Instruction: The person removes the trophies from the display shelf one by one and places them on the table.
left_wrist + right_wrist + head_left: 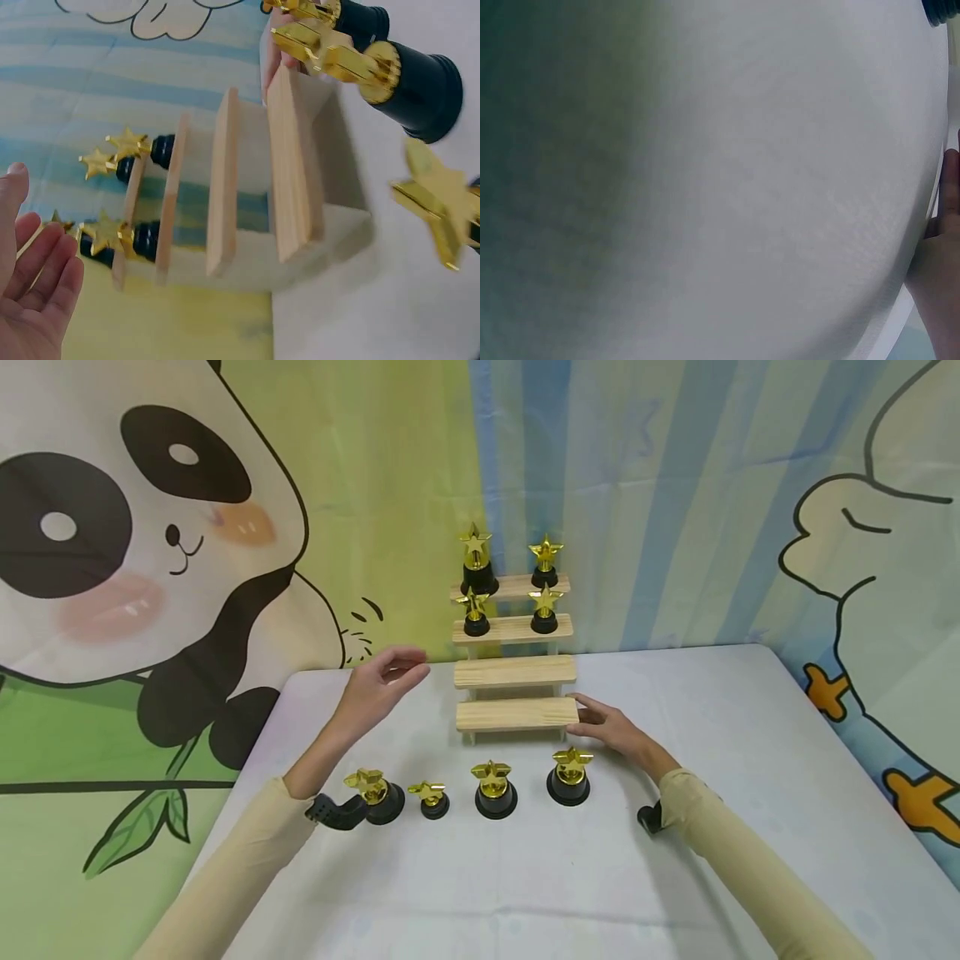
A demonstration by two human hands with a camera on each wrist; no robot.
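Left hand: the left hand (378, 685) is hovering in the air at centre-left of the head view, fingers loosely spread and gripping nothing — in the left wrist view its open palm is filling the lower left corner.
Right hand: the right hand (611, 727) is lying flat on the table just right of centre, straight fingers touching the right end of the lowest step, holding nothing.
Stepped shelf: the wooden stepped shelf (516, 693) is standing at the middle of the frame against the backdrop, with its two lower steps bare.
Shelf trophies: four gold star trophies are sitting on the upper steps — two on the top step (477, 564) and two on the second step (545, 610).
Front row: four more star trophies are lining up on the table in the lower centre, well short of the shelf; the rightmost trophy (569, 774) is standing just beside the right hand's wrist, and the leftmost trophy (372, 793) is sitting beside the left forearm.
Table: the white table (750, 752) is taking up the lower half of the view, and in the right wrist view it is nearly all that is showing.
Backdrop: a panda cartoon curtain (150, 543) is hanging across the upper left.
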